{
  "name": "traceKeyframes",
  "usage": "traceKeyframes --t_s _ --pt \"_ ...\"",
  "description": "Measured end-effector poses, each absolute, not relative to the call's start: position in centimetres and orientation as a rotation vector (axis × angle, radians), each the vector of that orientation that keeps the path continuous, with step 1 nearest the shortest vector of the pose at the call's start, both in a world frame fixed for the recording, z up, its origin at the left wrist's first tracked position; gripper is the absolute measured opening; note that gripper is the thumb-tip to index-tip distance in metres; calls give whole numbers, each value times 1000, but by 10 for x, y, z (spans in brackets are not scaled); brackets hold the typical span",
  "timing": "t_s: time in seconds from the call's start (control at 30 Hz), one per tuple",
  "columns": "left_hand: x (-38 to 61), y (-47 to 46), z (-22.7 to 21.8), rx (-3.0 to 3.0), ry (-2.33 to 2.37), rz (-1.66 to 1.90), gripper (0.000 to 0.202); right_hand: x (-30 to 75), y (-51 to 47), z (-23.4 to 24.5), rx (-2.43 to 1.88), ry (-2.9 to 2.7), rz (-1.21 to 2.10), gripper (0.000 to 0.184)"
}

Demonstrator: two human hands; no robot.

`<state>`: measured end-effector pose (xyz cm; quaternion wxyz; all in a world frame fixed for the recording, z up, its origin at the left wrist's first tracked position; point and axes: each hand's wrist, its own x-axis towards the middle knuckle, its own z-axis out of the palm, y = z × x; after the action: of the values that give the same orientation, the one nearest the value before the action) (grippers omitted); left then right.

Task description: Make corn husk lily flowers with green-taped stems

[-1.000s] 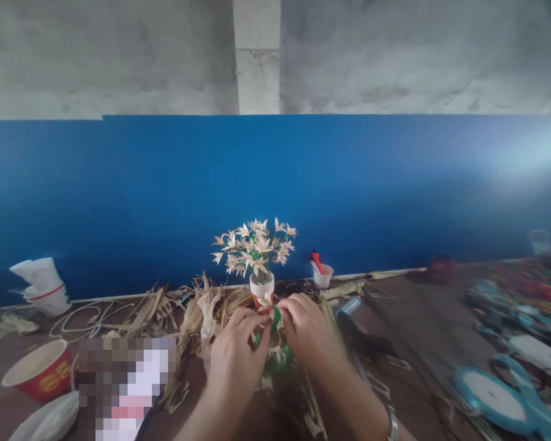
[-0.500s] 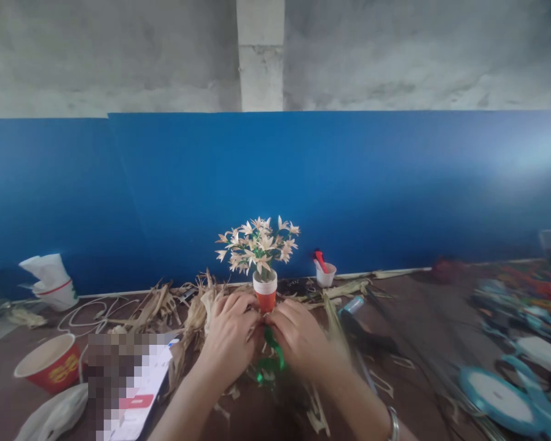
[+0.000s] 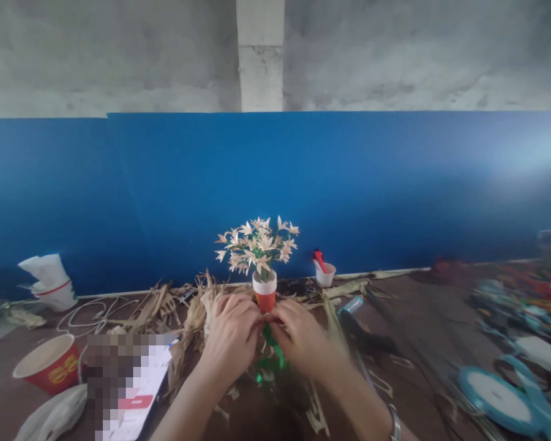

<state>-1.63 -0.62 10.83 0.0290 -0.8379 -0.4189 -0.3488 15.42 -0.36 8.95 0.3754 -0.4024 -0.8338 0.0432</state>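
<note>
My left hand (image 3: 234,329) and my right hand (image 3: 303,343) meet at their fingertips in front of a small orange-and-white pot (image 3: 265,294). Both are closed in a pinch, and whatever small piece sits between the fingers is hidden. Just below the fingertips a shiny green strip (image 3: 275,350) shows against the dark table; whether it is held or lies there I cannot tell. In the pot stands a bunch of pale flowers (image 3: 261,244) with pointed petals and green stems. A metal bracelet (image 3: 395,424) circles my right wrist.
Dried corn husks (image 3: 195,315) lie left of the pot. A phone (image 3: 140,398), partly pixelated, and a red paper bowl (image 3: 50,366) are at left. Behind on the right stands a white cup (image 3: 325,277) with a red-handled tool. Blue ribbon (image 3: 496,398) lies at front right.
The fingers of my right hand have shifted slightly, with the thumb and index finger more visibly apart behind the tips. The pot and flowers have stayed in place.
</note>
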Motion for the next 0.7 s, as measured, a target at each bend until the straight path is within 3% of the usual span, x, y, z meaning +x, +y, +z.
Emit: traceKeyframes --t_s 0.17,0.4,0.7 --pt "-9 -9 104 -2544 -1260 -1090 17 161 0 94 -1080 -2064 408 9" --pt "-10 -7 102 -2499 -1260 -1139 12 163 -1 99 -1059 -2084 231 9" --pt "-13 -8 108 -2542 -1192 -1160 14 165 -1 101 -1097 -2065 439 10"
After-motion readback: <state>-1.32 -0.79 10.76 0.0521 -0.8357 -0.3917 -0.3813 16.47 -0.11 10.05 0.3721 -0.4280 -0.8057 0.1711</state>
